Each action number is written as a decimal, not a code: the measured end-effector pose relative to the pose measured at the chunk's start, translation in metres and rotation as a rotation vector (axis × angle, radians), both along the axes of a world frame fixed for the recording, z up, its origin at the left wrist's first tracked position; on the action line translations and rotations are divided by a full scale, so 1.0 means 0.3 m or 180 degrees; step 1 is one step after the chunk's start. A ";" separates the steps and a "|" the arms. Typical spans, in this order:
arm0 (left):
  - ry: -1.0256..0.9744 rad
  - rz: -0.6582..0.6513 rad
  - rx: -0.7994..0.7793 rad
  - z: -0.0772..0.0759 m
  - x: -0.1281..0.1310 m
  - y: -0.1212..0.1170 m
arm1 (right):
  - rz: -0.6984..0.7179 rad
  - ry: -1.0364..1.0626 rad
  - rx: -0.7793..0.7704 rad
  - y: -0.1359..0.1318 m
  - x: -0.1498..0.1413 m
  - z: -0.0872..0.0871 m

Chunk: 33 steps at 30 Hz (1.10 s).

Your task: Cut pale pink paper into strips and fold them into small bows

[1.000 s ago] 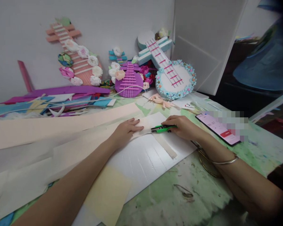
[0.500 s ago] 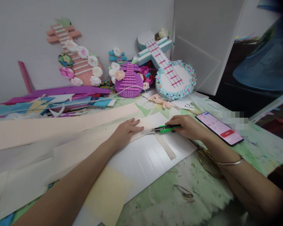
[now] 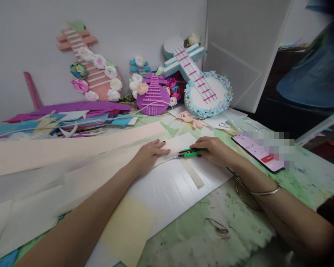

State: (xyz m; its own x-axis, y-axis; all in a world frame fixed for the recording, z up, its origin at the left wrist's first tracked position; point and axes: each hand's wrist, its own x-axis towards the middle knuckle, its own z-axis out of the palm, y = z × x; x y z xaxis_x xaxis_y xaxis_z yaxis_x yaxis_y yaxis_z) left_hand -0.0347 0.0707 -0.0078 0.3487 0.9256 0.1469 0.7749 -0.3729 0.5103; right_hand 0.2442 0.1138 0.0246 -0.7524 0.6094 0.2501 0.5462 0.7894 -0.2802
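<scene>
My left hand point(image 3: 147, 157) lies with its fingers out on a long cream sheet point(image 3: 97, 181), pressing near the sheet's right end. In my right hand point(image 3: 217, 150) is a green and black utility knife point(image 3: 194, 152), its blade pointing left at the sheet's edge, close to my left fingertips. Under both is a glossy white board point(image 3: 161, 189) marked with several thin cut lines. A narrow cream strip point(image 3: 194, 174) rests on the board just below the knife. At the board's lower left lies a pale yellow piece point(image 3: 128, 226).
A lit phone point(image 3: 257, 154) lies right of my right hand. Scissors with gold-coloured handles point(image 3: 243, 194) are partly hidden under my right forearm. Decorated model lutes point(image 3: 207, 92) lean along the wall. Coloured scraps point(image 3: 80, 107) pile at the back left.
My right hand has shifted slightly left with the knife, nearer to my left hand. My left hand keeps its place on the sheet.
</scene>
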 end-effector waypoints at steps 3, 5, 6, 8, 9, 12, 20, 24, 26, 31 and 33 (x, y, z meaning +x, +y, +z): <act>0.0069 -0.0014 0.0015 -0.003 -0.002 0.003 | 0.0034 0.0004 -0.0037 0.003 0.009 -0.001; 0.0067 -0.0024 0.0022 -0.003 -0.002 0.003 | 0.0024 -0.0005 -0.0058 0.004 0.018 0.002; 0.0050 -0.0026 0.0026 -0.001 -0.001 0.001 | 0.0014 -0.0016 -0.0064 0.005 0.024 0.004; 0.0032 -0.0027 0.0018 0.003 0.001 -0.002 | -0.0002 -0.0048 -0.0067 0.005 0.034 0.009; 0.0031 -0.0027 0.0009 0.005 0.002 -0.005 | -0.0009 -0.0065 -0.0065 0.006 0.039 0.012; -0.0003 -0.0013 -0.0001 0.008 0.003 -0.008 | -0.0033 -0.0098 -0.0043 0.006 0.045 0.017; -0.0093 0.0031 -0.0050 0.006 0.004 -0.005 | 0.0035 -0.0051 -0.0111 0.000 0.010 0.010; -0.0108 0.0004 -0.0045 0.008 0.004 -0.006 | 0.0093 -0.0039 -0.0112 -0.007 -0.011 0.007; -0.0118 0.0001 -0.0035 0.008 0.004 -0.006 | 0.0100 -0.0030 -0.0109 -0.009 -0.011 0.007; -0.0078 0.0038 -0.0043 0.007 0.004 -0.006 | 0.0066 -0.0025 -0.0100 -0.006 0.013 0.011; -0.0086 0.0040 -0.0040 0.007 0.004 -0.006 | 0.0032 -0.0052 -0.0132 -0.006 0.022 0.015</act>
